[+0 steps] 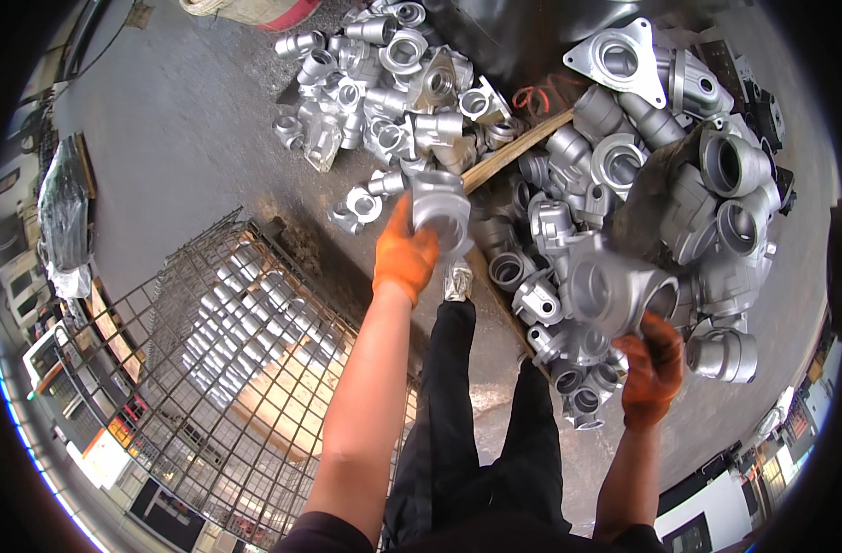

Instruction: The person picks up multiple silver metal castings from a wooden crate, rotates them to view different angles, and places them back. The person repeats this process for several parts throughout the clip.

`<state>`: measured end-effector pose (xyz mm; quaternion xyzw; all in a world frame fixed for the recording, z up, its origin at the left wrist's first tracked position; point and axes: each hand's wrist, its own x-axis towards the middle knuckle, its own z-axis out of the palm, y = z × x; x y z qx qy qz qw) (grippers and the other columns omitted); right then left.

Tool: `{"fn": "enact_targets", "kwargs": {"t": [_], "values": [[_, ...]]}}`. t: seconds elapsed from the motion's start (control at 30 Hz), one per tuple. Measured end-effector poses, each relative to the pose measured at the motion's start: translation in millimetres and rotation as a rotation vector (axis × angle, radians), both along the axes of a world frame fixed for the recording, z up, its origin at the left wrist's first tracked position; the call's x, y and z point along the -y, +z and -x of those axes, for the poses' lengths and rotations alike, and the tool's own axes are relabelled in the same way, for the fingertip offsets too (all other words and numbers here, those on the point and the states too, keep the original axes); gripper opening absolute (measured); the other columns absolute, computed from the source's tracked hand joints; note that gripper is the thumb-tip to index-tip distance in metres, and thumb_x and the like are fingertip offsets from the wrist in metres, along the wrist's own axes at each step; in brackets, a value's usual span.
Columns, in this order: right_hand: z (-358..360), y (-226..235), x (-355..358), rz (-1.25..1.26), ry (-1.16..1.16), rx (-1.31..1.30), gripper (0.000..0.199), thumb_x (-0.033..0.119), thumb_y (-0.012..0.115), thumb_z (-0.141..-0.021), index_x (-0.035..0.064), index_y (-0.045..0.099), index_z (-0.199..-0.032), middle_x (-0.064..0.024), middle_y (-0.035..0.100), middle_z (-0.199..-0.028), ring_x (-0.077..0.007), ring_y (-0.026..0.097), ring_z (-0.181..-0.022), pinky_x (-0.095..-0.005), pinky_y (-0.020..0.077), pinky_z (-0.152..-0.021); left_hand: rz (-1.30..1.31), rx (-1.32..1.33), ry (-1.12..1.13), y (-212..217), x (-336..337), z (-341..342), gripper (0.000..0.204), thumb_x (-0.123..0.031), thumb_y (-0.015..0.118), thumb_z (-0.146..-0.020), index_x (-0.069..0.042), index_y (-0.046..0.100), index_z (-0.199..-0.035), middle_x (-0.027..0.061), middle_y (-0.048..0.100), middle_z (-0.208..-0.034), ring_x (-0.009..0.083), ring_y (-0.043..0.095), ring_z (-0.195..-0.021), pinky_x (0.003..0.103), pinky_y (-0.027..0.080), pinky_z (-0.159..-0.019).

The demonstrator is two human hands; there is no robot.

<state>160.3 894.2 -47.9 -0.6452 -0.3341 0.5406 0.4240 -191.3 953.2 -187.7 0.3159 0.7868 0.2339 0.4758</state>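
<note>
My left hand [405, 260], in an orange glove, is closed on a silver-grey cast metal pipe fitting [441, 210] with a round opening, held in front of me. On the right, my right hand [651, 370], in a darker, stained orange glove, curls its fingers at the lower edge of a larger metal pipe casting [598, 288]. That casting is smeared by motion and lies over the right-hand pile of castings [742, 226]. A second pile of smaller fittings [384, 101] spreads across the floor beyond my left hand.
A wire mesh cage [218, 452] stands at my left, with rows of silver fittings [241, 323] and a cardboard sheet [287, 396] inside. Wooden strips [518, 150] border the right pile. A flanged casting [614, 60] tops its far side. A plastic-wrapped bundle [66, 207] stands far left.
</note>
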Motion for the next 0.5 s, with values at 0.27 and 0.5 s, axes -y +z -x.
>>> {"fn": "enact_targets", "kwargs": {"t": [0.27, 0.5], "values": [[22.3, -1.2, 29.0, -0.009, 0.244, 0.346, 0.034, -0.009, 0.084, -0.078, -0.0048, 0.069, -0.109, -0.0132, 0.075, -0.104, -0.0205, 0.071, -0.096, -0.0323, 0.0566, -0.087, 0.162, -0.235, -0.217, -140.3, -133.5, 19.7, 0.058, -0.027, 0.067, -0.092, -0.005, 0.055, -0.143, 0.0262, 0.067, -0.131, 0.0410, 0.064, -0.124, 0.042, 0.049, -0.106], [28.5, -7.9, 28.6, 0.023, 0.345, 0.494, 0.026, -0.002, 0.082, -0.080, 0.0019, 0.073, -0.104, -0.0111, 0.076, -0.095, -0.0233, 0.074, -0.090, -0.0340, 0.0576, -0.083, 0.073, -0.288, -0.130, -169.8, -212.6, -12.7, 0.045, -0.022, 0.072, -0.090, -0.007, 0.063, -0.131, 0.0192, 0.073, -0.121, 0.0370, 0.068, -0.118, 0.042, 0.053, -0.099]]}}
